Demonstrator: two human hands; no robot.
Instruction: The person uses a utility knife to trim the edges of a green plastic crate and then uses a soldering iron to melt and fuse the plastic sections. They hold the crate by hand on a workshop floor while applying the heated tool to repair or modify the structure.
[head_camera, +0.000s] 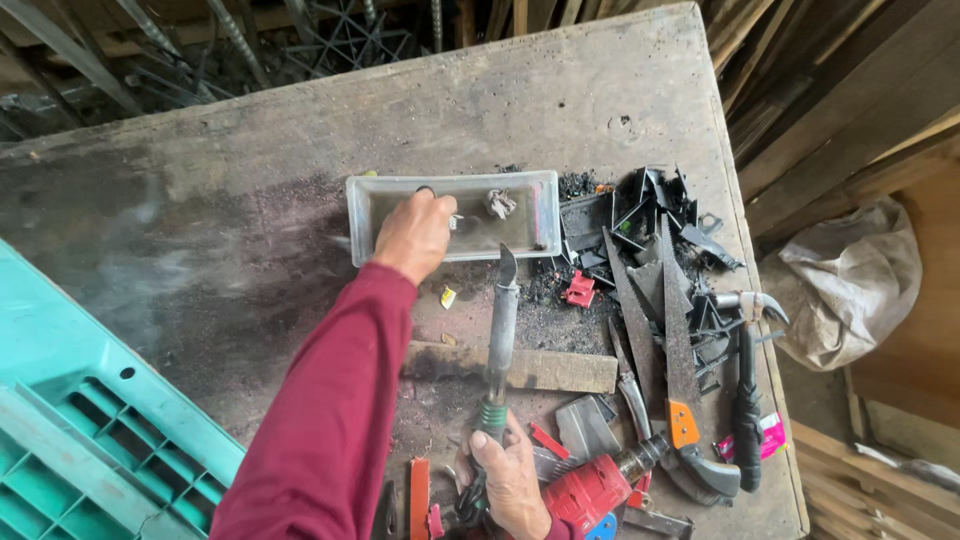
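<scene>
My left hand (415, 235), in a maroon sleeve, reaches over the near wall of a clear plastic tray (535, 215) with its fingers curled down inside; what they pinch is hidden. A small grey clump (499, 203) lies in the tray to the right of that hand. My right hand (510, 480), at the bottom edge, grips the green ribbed handle of a long metal heating tool (500, 340). Its flat pointed tip ends just short of the tray's near wall.
A teal plastic crate (90, 430) fills the lower left. A wooden slat (560, 368) lies under the tool. On the right are black plastic shards (650, 215), a long blade with an orange tab (678, 340), a hammer (746, 390), a red drill (590, 490) and the table's edge (775, 380).
</scene>
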